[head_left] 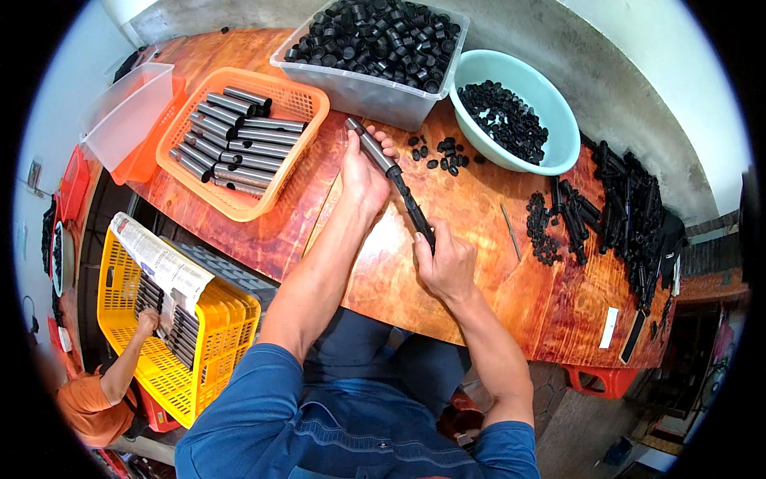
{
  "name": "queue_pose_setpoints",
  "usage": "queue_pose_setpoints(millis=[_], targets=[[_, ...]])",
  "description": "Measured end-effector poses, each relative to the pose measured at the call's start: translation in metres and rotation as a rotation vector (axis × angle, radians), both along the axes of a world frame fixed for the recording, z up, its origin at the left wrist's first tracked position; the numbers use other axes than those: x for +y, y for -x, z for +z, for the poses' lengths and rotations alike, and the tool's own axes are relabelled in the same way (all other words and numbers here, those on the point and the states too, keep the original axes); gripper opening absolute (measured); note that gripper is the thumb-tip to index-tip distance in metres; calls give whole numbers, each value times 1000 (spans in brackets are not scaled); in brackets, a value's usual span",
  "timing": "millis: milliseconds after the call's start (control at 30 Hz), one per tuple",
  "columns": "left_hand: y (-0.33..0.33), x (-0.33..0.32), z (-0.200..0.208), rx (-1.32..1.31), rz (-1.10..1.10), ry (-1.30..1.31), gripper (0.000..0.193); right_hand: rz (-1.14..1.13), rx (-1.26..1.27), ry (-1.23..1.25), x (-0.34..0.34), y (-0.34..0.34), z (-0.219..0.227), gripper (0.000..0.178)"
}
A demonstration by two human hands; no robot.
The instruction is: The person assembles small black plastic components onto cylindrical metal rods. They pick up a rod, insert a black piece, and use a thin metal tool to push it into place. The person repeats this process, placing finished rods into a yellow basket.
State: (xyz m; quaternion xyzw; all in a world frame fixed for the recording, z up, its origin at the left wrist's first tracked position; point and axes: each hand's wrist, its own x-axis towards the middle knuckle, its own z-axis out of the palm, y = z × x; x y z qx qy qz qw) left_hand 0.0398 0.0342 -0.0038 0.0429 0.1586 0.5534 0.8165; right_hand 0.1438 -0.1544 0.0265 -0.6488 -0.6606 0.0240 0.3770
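Observation:
My left hand [366, 180] is wrapped around a grey metal tube [373, 149], tilted with its far end up and to the left. A black plastic rod [412, 209] with cut-out sections meets the tube's near end, partly inside it or butted against it; I cannot tell which. The fingers of my right hand [448, 262] are closed on the rod's near end. Both hands are above the wooden table [375, 275]. To the left, an orange basket [209, 199] holds several similar metal tubes [259, 148]. Small black oval pieces [452, 152] lie loose just beyond my hands.
Behind stand a clear bin [359, 101] of black caps and a mint bowl [563, 132] of small black pieces. Black plastic parts [630, 203] pile up at right, near a thin metal rod [511, 232]. At lower left, another person's hand [148, 321] reaches into a yellow crate [209, 363].

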Motion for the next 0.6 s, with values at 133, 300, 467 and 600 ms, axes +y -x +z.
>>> queue_pose_setpoints(millis=[133,300,467,600], targets=[[-1,-1,1,5,-3,-26,41,4,35,29,-1,0,3,18],[-6,-11,12,98,-4,-115,40,-4,50,-10,-1,0,3,20],[-12,-25,23,91,-51,-167,40,-16,79,2,1,0,0,22],[-13,-31,25,106,-87,-220,41,-32,121,27,-1,0,0,22]])
